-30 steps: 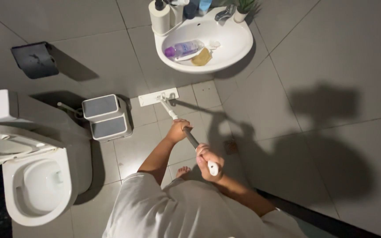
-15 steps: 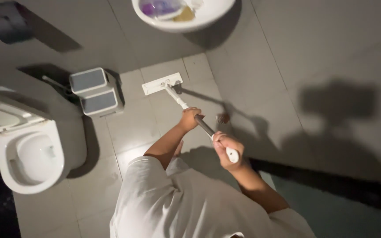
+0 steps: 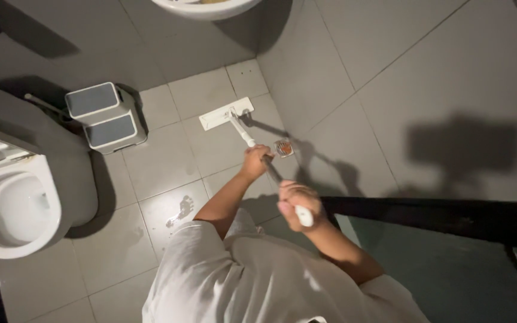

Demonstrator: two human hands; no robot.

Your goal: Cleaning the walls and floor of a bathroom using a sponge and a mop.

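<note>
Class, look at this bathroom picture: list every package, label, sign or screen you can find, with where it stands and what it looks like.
None can be seen: no package, label, sign or screen shows in this view.
What is there: a white flat mop on the tiled floor, held by both hands; a white and grey two-step stool by the wall; a white toilet at the left; the sink's rim at the top edge.

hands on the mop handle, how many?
2. Left hand grips the mop handle mid-shaft; right hand wraps its top end, nearer the body. No other hands in view.
</note>
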